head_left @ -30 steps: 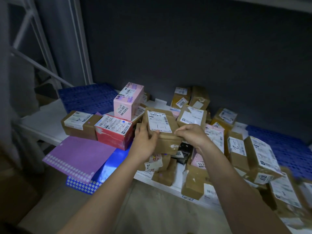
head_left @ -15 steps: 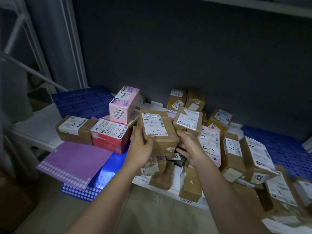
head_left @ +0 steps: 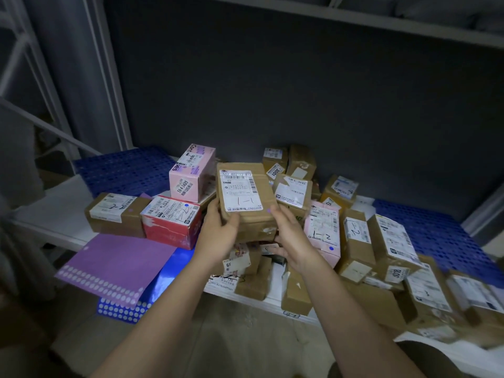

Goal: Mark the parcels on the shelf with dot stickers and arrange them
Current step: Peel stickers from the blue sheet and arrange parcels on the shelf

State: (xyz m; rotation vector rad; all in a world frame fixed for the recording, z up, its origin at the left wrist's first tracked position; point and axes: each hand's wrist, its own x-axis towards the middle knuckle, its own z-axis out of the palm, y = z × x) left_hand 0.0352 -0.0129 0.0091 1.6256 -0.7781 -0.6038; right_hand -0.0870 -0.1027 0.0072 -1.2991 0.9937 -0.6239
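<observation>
Your right hand (head_left: 293, 238) had dropped from the top of the brown parcel (head_left: 246, 200) to its lower corner. Both hands, the left hand (head_left: 218, 233) included, gripped it, purple dot (head_left: 268, 210) placed, ready for arranging on the shelf (head_left: 49, 211).

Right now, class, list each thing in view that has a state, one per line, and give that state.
Brown parcel: held up in both hands, purple dot on it.
Left hand: gripping parcel.
Right hand: gripping parcel.
Red parcel: on shelf, blue dot.
Purple sticker sheet: partly used, overhanging the shelf edge.
</observation>
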